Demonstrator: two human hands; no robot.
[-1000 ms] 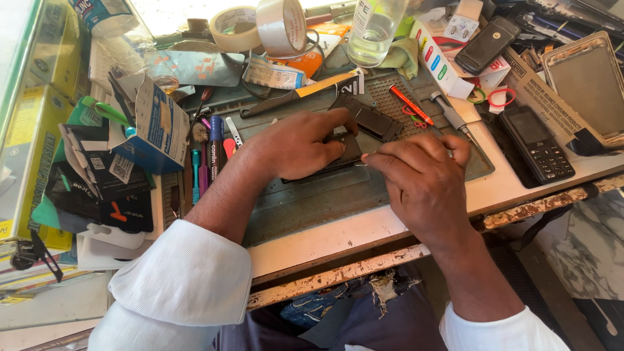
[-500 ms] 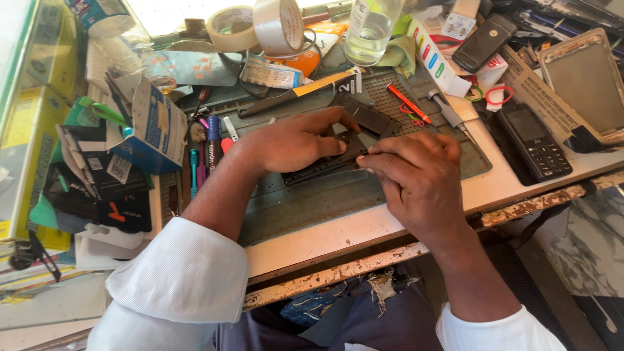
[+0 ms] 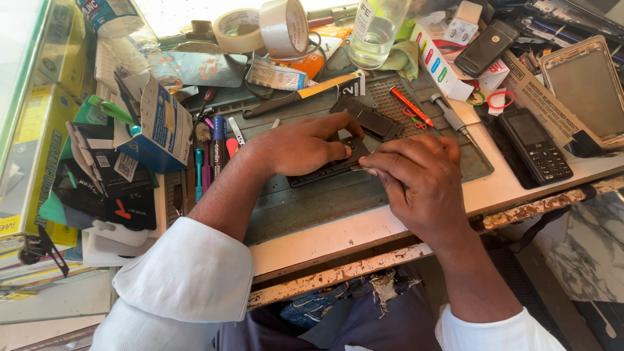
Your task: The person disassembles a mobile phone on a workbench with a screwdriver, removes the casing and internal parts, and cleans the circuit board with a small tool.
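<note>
My left hand (image 3: 305,146) lies flat on a dark phone (image 3: 323,169) and presses it down on the grey-green work mat (image 3: 325,201). My right hand (image 3: 416,179) is closed beside it, its fingertips pinched at the phone's right edge around a thin tool that is almost wholly hidden. A separate dark phone part (image 3: 372,118) lies on the mat just behind my hands. Most of the phone is covered by my left palm.
Behind the mat stand tape rolls (image 3: 260,27) and a clear bottle (image 3: 377,32). A red screwdriver (image 3: 411,107) and a keypad phone (image 3: 534,145) lie to the right, a blue box (image 3: 162,127) and pens (image 3: 211,159) to the left. The chipped table edge (image 3: 364,266) runs in front.
The view has drifted slightly. Both hands stay on the phone, with my right fingers shifting a little along its right edge.
</note>
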